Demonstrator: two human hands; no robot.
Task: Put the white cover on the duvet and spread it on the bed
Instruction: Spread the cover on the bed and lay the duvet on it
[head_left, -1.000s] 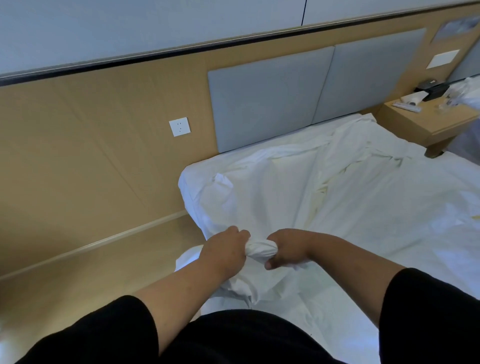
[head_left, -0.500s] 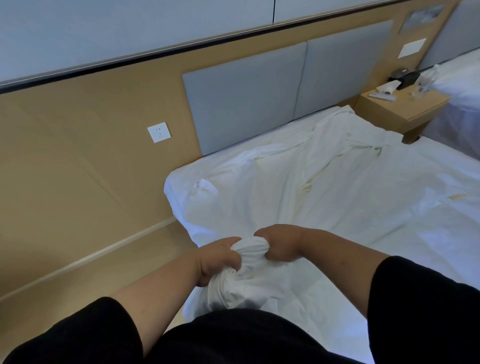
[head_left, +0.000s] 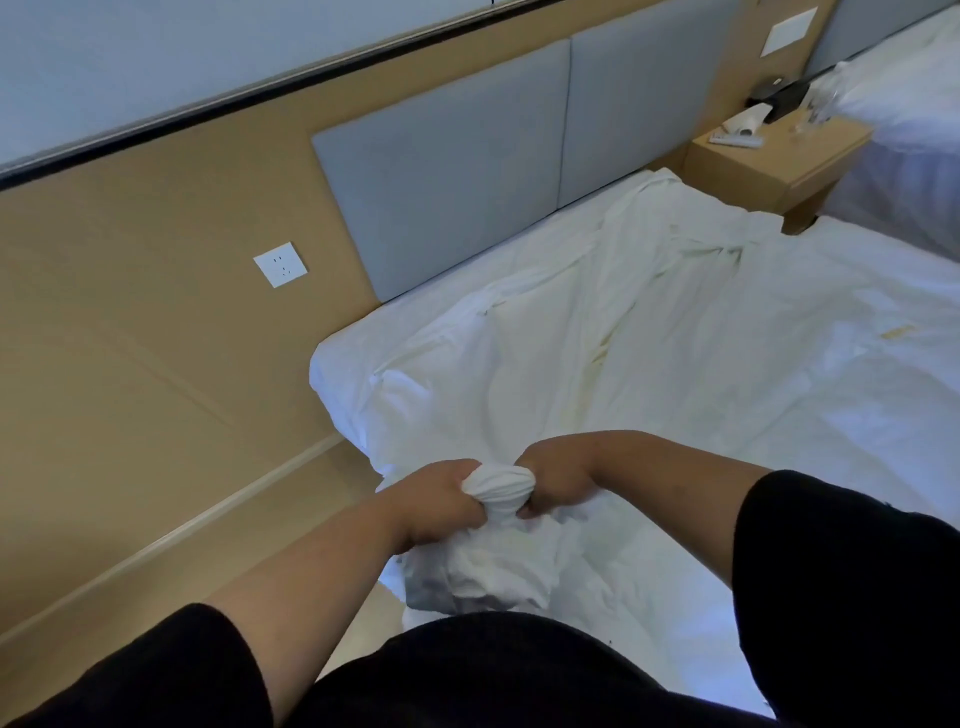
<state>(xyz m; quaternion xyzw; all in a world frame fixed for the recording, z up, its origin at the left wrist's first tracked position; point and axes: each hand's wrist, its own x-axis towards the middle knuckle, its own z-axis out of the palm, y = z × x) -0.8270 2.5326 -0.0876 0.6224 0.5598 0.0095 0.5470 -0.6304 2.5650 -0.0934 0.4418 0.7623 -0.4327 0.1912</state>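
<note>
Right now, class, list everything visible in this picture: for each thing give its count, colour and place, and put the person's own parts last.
white cover: one, white, rumpled across the bed, one bunched corner at the near edge
bed: one, white, against the headboard
headboard panels: two, grey, on the wall behind the bed
wall socket: one, white, on the tan wall left of the headboard
nightstand: one, tan wood, right of the headboard, with small items too blurred to name
second bed: one, white, far right
left hand: one, its grip round the bunched corner
right hand: one, its grip on the same bunch
sleeves: two, black, bottom of view
</note>
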